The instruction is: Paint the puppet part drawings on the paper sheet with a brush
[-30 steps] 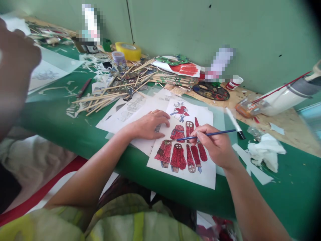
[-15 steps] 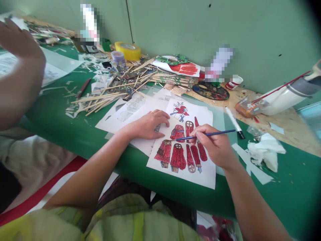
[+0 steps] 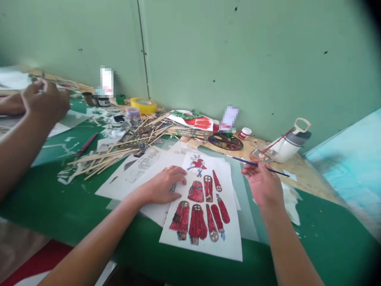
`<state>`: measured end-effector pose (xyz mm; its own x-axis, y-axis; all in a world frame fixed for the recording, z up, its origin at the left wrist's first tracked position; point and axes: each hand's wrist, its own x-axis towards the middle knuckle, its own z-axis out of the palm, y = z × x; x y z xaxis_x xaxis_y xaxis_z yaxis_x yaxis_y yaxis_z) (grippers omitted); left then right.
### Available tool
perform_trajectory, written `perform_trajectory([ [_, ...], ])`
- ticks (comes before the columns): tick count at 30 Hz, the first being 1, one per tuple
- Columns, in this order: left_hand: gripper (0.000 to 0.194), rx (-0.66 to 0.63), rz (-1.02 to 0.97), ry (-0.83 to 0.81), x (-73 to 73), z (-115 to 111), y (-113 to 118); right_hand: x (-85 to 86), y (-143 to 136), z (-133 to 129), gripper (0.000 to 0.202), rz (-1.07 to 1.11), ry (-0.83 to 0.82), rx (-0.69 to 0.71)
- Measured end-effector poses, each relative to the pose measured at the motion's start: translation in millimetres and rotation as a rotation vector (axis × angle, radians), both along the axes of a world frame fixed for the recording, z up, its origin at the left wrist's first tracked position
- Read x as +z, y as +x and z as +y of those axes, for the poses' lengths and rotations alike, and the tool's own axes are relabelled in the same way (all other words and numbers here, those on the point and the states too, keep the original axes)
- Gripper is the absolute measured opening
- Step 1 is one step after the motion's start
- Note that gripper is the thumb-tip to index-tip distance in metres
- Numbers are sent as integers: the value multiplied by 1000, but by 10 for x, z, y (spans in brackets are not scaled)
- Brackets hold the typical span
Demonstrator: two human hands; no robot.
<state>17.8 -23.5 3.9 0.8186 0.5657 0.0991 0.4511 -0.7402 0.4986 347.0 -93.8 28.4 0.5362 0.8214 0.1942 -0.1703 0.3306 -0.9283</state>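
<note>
A white sheet of paper [image 3: 226, 246] lies before me, bearing red painted figure parts with brown and blue details. My left hand [image 3: 163, 184] rests at its left edge, fingers spread over the paper, with a ring on one finger. To the right of the sheet, my right hand [image 3: 264, 180] is raised and closed round a thin blue paintbrush [image 3: 249, 161]. The brush's tip points left and back, off the sheet, toward the paint palette [image 3: 225, 141]. More printed sheets [image 3: 119, 180] lie under and beside the painted one.
Thin wooden sticks [image 3: 113, 153] lie heaped behind left, near yellow tape [image 3: 143, 106]. A small white pot [image 3: 245, 133], a clear box [image 3: 258, 154] and a white bottle [image 3: 288, 147] stand back right. Crumpled tissue [image 3: 291, 204] lies right. A co-worker's hands [image 3: 44, 99] are at left.
My right hand has lifted the brush off the painted sheet and moved it right and back. My left hand stays on the paper. The view has tilted up; the co-worker's hands have shifted.
</note>
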Motion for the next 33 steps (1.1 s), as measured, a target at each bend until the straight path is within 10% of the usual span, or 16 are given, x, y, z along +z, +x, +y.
perform_trajectory([
  [19, 30, 42, 15, 16, -127, 48, -45, 458, 954, 661, 18, -165, -71, -476],
  [33, 32, 31, -8, 120, -409, 178, -106, 557, 1604, 467, 30, -421, -347, -712],
])
